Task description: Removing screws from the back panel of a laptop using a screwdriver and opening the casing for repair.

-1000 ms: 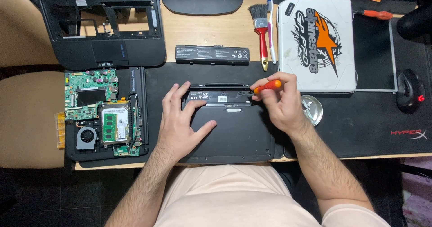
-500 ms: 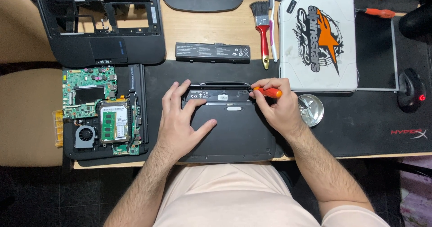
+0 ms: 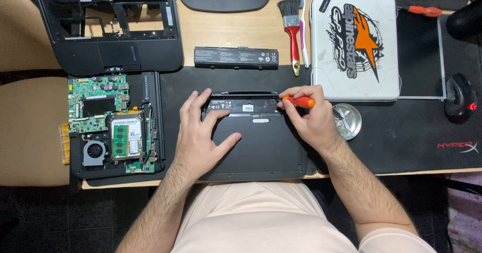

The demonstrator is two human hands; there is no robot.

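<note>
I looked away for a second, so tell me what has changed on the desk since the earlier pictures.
The right hand shifted slightly toward the person, bringing the orange screwdriver it holds down to the upper right corner of the black laptop base. The left hand stays flat on the base. The battery, brush, circuit board and small metal dish have not moved.

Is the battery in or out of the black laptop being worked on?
Out. The black laptop shows an empty bay along its far edge, and a long black battery lies apart on the wooden desk beyond it.
</note>
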